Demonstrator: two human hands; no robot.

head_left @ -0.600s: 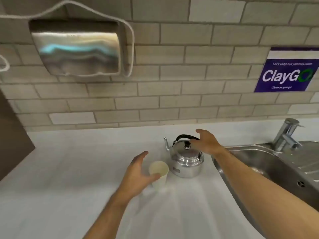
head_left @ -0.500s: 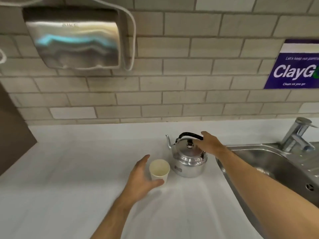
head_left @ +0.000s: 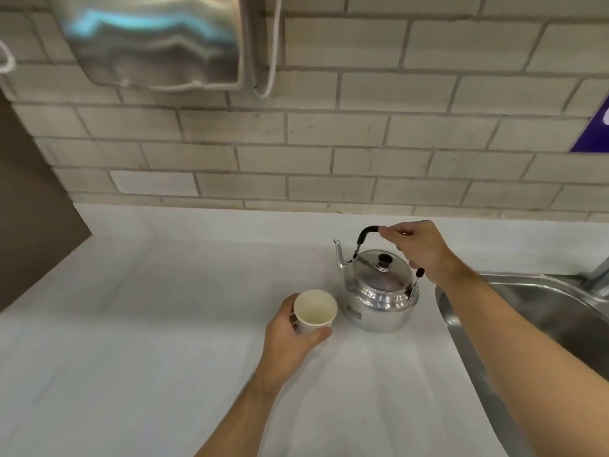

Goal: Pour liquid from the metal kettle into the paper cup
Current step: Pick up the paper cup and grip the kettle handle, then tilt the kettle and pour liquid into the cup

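A shiny metal kettle (head_left: 379,295) with a black lid knob stands upright on the white counter, its spout pointing left. My right hand (head_left: 418,249) is closed around its black handle, which is raised above the lid. Just left of the kettle stands a white paper cup (head_left: 314,311), upright, its inside looking empty. My left hand (head_left: 290,338) wraps around the cup from the near left side, thumb and fingers on its wall.
A steel sink (head_left: 527,311) lies right of the kettle with a tap (head_left: 599,275) at the frame edge. A steel wall dispenser (head_left: 155,44) with a white cord hangs on the brick wall. A dark panel (head_left: 29,209) bounds the counter (head_left: 148,324) on the left.
My left hand has closed onto the cup. My right hand has taken the kettle handle and swung it upright. The view has shifted left and down.
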